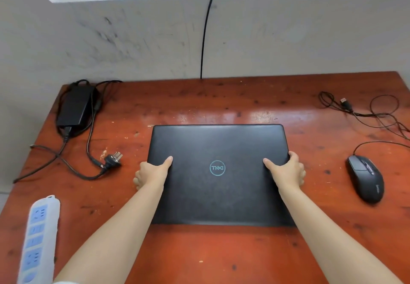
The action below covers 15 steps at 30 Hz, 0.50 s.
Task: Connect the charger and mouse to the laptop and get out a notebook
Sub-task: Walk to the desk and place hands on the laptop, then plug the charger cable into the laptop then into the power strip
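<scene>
Head view: both hands' fingers (295, 157) clamped around closed laptop (218, 173) side edges.

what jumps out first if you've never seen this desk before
A closed black laptop lies mid-desk, gripped at its side edges by the left hand and right hand. The charger sits unplugged at far left, the mouse at right.

I'm at a plain home or dorm study corner: a scuffed red wooden worktop (221, 250) against a marked grey wall (133, 39), my closed laptop (218, 195), a power strip (38, 239).
</scene>
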Each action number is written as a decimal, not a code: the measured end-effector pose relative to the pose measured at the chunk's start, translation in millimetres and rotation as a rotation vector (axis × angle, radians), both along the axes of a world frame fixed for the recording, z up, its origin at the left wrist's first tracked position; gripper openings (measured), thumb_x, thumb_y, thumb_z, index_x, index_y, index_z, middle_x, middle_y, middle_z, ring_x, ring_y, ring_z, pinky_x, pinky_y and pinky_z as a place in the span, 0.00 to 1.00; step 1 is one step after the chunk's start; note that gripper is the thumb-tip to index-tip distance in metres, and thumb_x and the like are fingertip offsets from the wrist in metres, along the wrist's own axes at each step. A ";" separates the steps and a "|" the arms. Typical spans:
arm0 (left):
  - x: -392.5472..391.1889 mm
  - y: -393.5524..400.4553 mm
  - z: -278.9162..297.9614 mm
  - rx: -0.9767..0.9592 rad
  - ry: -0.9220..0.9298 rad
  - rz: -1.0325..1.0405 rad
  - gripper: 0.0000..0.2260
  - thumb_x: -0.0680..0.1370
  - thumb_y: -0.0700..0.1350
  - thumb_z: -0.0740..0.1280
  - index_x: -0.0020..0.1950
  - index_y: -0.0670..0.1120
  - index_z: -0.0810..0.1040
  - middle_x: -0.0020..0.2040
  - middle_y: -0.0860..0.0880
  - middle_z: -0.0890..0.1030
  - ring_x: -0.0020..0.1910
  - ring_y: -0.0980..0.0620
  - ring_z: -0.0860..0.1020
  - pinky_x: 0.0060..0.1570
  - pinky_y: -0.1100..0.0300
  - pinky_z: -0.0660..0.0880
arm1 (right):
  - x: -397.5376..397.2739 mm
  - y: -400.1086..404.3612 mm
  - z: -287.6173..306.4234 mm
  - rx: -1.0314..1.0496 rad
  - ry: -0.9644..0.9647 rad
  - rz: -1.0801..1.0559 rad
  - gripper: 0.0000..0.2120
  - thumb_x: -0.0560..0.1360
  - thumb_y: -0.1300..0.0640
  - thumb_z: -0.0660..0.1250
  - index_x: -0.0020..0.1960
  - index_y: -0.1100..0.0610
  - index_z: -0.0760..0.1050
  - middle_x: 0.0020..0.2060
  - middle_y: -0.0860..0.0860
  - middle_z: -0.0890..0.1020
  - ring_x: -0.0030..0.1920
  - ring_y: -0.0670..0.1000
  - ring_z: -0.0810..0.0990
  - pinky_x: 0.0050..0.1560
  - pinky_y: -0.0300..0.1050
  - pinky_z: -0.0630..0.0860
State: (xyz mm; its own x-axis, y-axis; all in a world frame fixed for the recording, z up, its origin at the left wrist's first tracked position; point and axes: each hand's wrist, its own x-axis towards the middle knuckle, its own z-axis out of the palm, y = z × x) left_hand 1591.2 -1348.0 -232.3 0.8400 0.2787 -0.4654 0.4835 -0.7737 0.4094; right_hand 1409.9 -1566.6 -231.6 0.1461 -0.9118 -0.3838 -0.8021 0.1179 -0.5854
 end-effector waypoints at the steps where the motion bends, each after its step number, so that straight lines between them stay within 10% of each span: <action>1: -0.4 -0.7 0.1 0.019 0.008 -0.032 0.32 0.67 0.60 0.70 0.61 0.39 0.69 0.63 0.38 0.72 0.64 0.38 0.66 0.62 0.46 0.67 | -0.1 0.9 0.8 -0.006 0.018 0.022 0.35 0.67 0.49 0.72 0.68 0.57 0.60 0.65 0.62 0.69 0.67 0.63 0.63 0.65 0.59 0.63; 15: 37.3 88.6 25.9 0.195 -0.422 -0.800 0.17 0.76 0.40 0.61 0.65 0.38 0.68 0.61 0.38 0.75 0.63 0.40 0.69 0.61 0.48 0.69 | 90.7 116.7 5.7 -0.264 -0.047 0.773 0.25 0.74 0.56 0.64 0.69 0.59 0.62 0.72 0.59 0.61 0.74 0.58 0.52 0.72 0.55 0.51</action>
